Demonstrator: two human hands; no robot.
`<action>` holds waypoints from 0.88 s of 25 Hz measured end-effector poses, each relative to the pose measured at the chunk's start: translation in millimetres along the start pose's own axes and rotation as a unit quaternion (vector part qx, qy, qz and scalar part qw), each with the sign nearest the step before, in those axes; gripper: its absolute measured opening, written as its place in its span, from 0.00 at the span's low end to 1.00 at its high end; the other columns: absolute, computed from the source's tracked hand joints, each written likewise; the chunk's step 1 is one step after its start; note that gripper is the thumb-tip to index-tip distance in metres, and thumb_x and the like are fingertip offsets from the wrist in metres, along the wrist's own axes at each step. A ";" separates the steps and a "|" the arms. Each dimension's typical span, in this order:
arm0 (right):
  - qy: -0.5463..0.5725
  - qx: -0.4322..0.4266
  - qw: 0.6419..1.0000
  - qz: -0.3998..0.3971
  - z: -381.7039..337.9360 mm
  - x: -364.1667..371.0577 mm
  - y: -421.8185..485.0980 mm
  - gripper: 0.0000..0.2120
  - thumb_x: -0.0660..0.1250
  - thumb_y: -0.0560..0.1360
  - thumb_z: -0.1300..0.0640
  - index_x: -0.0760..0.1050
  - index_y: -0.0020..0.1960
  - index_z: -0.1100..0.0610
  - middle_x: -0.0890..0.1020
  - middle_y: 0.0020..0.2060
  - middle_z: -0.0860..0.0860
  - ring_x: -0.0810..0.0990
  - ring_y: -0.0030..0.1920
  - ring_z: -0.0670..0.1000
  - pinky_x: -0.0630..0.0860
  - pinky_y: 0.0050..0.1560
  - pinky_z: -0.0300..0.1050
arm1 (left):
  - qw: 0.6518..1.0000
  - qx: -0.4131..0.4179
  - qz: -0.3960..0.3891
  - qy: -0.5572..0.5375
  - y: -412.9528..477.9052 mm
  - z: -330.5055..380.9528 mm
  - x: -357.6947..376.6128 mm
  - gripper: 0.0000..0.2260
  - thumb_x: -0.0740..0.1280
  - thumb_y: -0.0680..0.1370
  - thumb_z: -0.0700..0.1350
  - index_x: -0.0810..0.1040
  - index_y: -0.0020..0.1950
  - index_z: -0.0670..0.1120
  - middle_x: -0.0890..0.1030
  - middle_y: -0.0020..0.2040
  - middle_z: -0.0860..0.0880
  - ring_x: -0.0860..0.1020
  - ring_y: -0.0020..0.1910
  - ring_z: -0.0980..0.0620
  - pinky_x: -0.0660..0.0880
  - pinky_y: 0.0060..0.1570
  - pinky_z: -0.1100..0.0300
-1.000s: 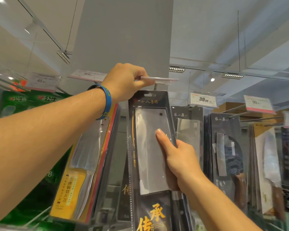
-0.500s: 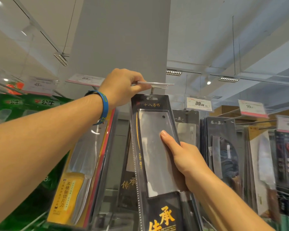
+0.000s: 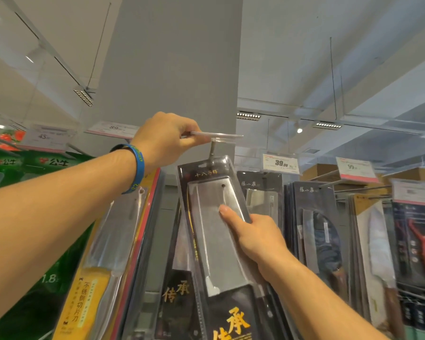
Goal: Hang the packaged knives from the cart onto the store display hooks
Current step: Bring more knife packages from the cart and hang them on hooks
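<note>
Packaged cleaver (image 3: 214,241): black card with gold characters and a clear blister over a wide steel blade. It sits at frame centre, tilted with its foot toward 5 o'clock. The top hang slot meets the hook (image 3: 211,153); can't tell if it is threaded. Right hand (image 3: 258,239) grasps the pack's right edge, thumb flat on the blister. At 12 o'clock the left hand (image 3: 165,141), with a blue wristband (image 3: 136,168), pinches the clear tag holder (image 3: 219,136) on the hook's tip. Yellow-carded knife pack (image 3: 103,266) hangs at 8 o'clock, dark knife packs (image 3: 314,229) at 3, price tag (image 3: 281,163) at 2, grey pillar (image 3: 172,57) behind.
</note>
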State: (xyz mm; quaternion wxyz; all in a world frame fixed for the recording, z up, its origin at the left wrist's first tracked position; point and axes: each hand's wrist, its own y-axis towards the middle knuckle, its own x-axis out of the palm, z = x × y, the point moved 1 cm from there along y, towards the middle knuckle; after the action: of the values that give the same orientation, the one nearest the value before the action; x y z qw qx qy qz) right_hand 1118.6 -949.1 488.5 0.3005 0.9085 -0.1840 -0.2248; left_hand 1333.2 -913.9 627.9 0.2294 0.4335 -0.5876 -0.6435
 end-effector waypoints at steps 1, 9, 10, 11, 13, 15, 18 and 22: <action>-0.009 0.001 1.000 0.001 2.6 3.5 2.9 0.32 0.66 0.69 0.25 0.82 0.46 0.55 0.85 0.41 0.50 0.84 0.43 0.53 0.81 0.50 0.52 | 1.000 0.000 0.002 0.002 -1.4 -0.3 0.8 0.19 0.63 0.76 0.66 0.84 0.47 0.53 0.79 0.34 0.52 0.75 0.34 0.51 0.72 0.33 0.55; -0.001 0.050 0.998 -0.041 23.3 66.0 26.1 0.50 0.56 0.67 0.19 0.74 0.69 0.60 0.81 0.60 0.56 0.80 0.55 0.57 0.77 0.50 0.51 | 0.997 0.057 0.022 0.056 -12.8 -4.3 12.7 0.14 0.67 0.80 0.57 0.82 0.63 0.54 0.80 0.65 0.59 0.81 0.59 0.54 0.80 0.54 0.54; -0.008 0.058 0.997 -0.047 24.8 72.5 30.8 0.51 0.55 0.67 0.20 0.72 0.71 0.60 0.81 0.59 0.56 0.80 0.53 0.55 0.76 0.46 0.49 | 0.995 0.067 0.030 0.070 -15.1 -5.3 15.2 0.14 0.66 0.80 0.55 0.82 0.64 0.54 0.79 0.66 0.59 0.81 0.59 0.53 0.80 0.53 0.55; -0.009 0.065 0.997 -0.051 25.9 78.6 36.2 0.50 0.55 0.69 0.20 0.70 0.73 0.59 0.82 0.58 0.56 0.80 0.52 0.55 0.75 0.45 0.49 | 0.993 0.077 0.042 0.084 -16.9 -5.4 17.7 0.14 0.66 0.81 0.54 0.82 0.65 0.54 0.78 0.67 0.59 0.81 0.59 0.52 0.80 0.52 0.55; -0.011 0.080 0.996 -0.041 29.3 89.7 48.6 0.48 0.56 0.72 0.23 0.67 0.75 0.60 0.81 0.62 0.58 0.80 0.59 0.59 0.76 0.54 0.53 | 0.989 0.090 0.064 0.101 -20.2 -4.9 21.6 0.14 0.65 0.82 0.52 0.80 0.67 0.53 0.78 0.67 0.58 0.81 0.60 0.49 0.80 0.52 0.52; -0.021 0.091 0.995 -0.034 36.4 100.8 59.0 0.46 0.57 0.74 0.25 0.65 0.77 0.60 0.76 0.69 0.59 0.75 0.68 0.62 0.73 0.64 0.57 | 0.987 0.094 0.079 0.105 -24.9 -4.7 23.9 0.14 0.64 0.83 0.51 0.80 0.68 0.53 0.77 0.68 0.58 0.81 0.60 0.48 0.79 0.52 0.53; -0.040 0.084 0.995 -0.027 43.2 110.0 63.0 0.45 0.56 0.75 0.26 0.65 0.77 0.60 0.74 0.71 0.58 0.74 0.69 0.62 0.72 0.65 0.56 | 0.986 0.086 0.079 0.115 -29.7 -2.2 25.7 0.15 0.62 0.84 0.52 0.78 0.69 0.55 0.76 0.69 0.59 0.81 0.59 0.49 0.79 0.51 0.54; -0.033 0.087 0.994 -0.057 40.5 100.4 59.8 0.46 0.55 0.76 0.27 0.57 0.80 0.61 0.68 0.76 0.59 0.69 0.74 0.62 0.69 0.69 0.57 | 0.984 0.062 0.066 0.151 -30.0 5.4 22.7 0.15 0.60 0.84 0.53 0.77 0.69 0.56 0.78 0.68 0.57 0.81 0.58 0.45 0.79 0.49 0.52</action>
State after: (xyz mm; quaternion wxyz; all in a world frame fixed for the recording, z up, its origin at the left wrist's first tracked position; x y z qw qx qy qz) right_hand 1169.2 -1059.9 467.1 0.2005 0.9324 -0.1602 -0.2544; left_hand 1323.3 -923.0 592.3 0.3299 0.4994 -0.6122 -0.5166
